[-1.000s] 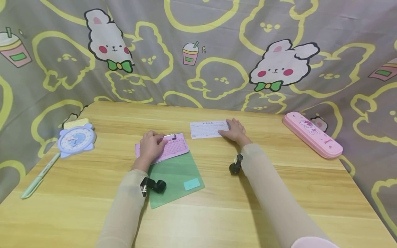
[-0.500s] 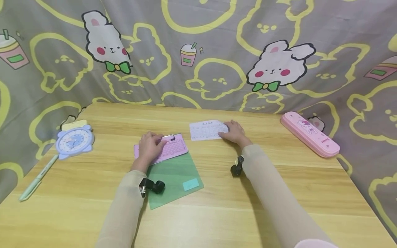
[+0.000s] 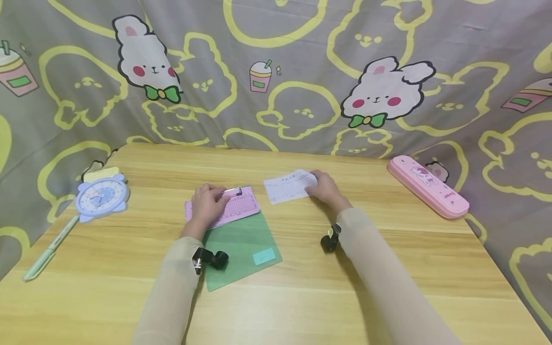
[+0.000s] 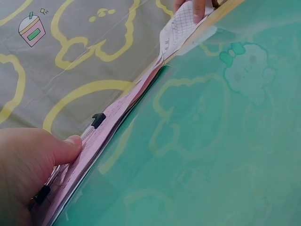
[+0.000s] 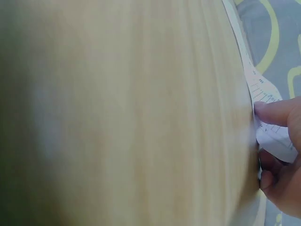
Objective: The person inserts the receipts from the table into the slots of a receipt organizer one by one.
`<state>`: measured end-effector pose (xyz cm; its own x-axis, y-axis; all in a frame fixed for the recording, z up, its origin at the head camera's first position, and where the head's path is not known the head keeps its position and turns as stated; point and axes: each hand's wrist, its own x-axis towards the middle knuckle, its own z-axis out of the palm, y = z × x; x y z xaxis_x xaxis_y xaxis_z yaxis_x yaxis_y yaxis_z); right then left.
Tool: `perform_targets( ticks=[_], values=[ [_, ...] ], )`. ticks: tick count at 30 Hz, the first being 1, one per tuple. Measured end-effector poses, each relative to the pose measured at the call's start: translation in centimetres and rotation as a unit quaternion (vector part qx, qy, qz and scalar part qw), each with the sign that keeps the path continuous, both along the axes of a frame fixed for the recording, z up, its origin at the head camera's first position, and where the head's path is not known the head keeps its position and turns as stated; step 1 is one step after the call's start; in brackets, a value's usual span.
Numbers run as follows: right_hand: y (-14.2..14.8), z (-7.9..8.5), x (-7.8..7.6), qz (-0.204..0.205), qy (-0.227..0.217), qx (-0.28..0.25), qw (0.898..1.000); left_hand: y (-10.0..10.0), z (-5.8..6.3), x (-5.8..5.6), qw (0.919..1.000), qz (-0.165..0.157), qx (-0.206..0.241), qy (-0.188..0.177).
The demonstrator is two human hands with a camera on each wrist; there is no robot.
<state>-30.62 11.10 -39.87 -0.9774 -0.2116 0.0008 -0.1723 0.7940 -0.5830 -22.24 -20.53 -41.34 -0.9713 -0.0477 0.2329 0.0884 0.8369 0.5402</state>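
Note:
Toward the left of the table, my left hand (image 3: 204,208) lies over a pink printed sheet (image 3: 241,206), thumb and finger at its metal clip (image 3: 233,191). The left wrist view has the thumb pressed on this clip, between its two black ends; the other fingers are mostly hidden there. Beneath the pink sheet spreads a translucent green folder (image 3: 237,261) with a light-blue label (image 3: 264,256). My right hand (image 3: 326,189) pinches the right end of a white printed slip (image 3: 288,188). In the right wrist view the slip (image 5: 277,141) bends between thumb and fingers.
On the left of the wooden table are a blue bear-shaped clock (image 3: 102,197), a pale yellow item (image 3: 100,174) behind it, and a light-green pen (image 3: 51,249). A pink pencil case (image 3: 428,186) sits at the far right. A patterned curtain (image 3: 302,67) hangs behind the table.
My right hand has drawn the white slip slightly toward me, and its right end has lifted and curved. The left hand stays on the clip. The head view has shifted a little.

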Motion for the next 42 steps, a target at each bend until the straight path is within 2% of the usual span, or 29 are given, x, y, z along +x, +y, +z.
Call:
perform_targets(
  ticks=[8, 16, 18, 21, 24, 28, 33, 37, 42],
  values=[
    [0.5, -0.4, 0.6, -0.019, -0.014, -0.079, 0.997, 0.0, 0.1, 0.2, 1.0, 0.001, 0.004, -0.003],
    [1.5, 0.0, 1.5, -0.036, -0.018, -0.164, 0.986, 0.1, 0.1, 0.0, 0.9999, 0.004, 0.01, -0.005],
    [1.6, 0.3, 1.7, -0.043, -0.043, -0.207, 0.976, 0.1, 0.0, 0.0, 0.9999, 0.004, 0.011, -0.005],
    [1.6, 1.0, 2.1, -0.05, -0.085, -0.284, 0.954, 0.0, 0.0, 0.0, 0.9999, 0.001, 0.012, -0.003],
    [1.6, 1.7, 2.6, -0.04, -0.101, -0.34, 0.934, 0.0, 0.0, 0.0, 0.9999, 0.0, 0.013, -0.005],
    [1.4, 2.3, 3.5, 0.008, -0.105, -0.348, 0.931, 0.0, 0.1, 0.0, 0.9998, -0.001, 0.015, -0.011],
    [0.0, 2.1, 4.5, 0.073, -0.149, -0.333, 0.928, 0.0, 0.1, 0.0, 0.9998, -0.005, 0.014, -0.014],
    [-1.6, 1.6, 5.0, 0.094, -0.173, -0.312, 0.929, -0.1, 0.1, 0.0, 0.9998, -0.009, 0.009, -0.015],
    [-3.5, 1.0, 5.4, 0.087, -0.189, -0.299, 0.931, -0.1, 0.0, -0.2, 0.9998, -0.009, 0.001, -0.015]
  ],
)
